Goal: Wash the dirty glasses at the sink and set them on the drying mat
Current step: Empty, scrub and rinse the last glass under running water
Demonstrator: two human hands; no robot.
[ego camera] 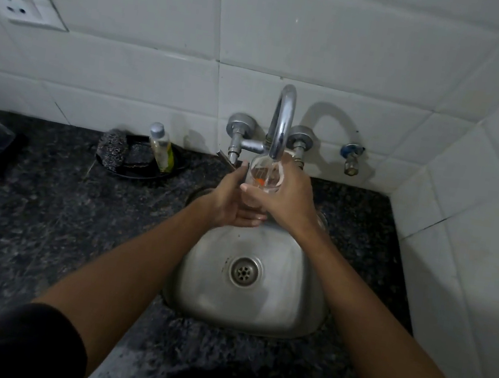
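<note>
- The glass (263, 176) sits right under the tap spout (280, 122), held up over the back of the sink (246, 288), its mouth tipped toward the spout.
- Left of the tap, a soap bottle (160, 151) and a scrubber (113, 147) rest on a dark dish; neither is in hand, so I reckon only a rinse is under way and residue could stay inside.
- The left hand (228, 200) cups the glass from below and to the left of the tap, fingers curled round its base. Wet skin on wet glass is the likely cause of a slip down into the steel basin.
- An orange fleck shows inside the glass; whether it is dirt or print, I cannot tell.
- The right hand (286, 196), just right of the spout's mouth, wraps round the rim and upper wall. The rim is close to the metal spout, so a lift could knock and chip it.
- No drying mat is visible anywhere around the tap, so the carry may be a long, dripping one.
</note>
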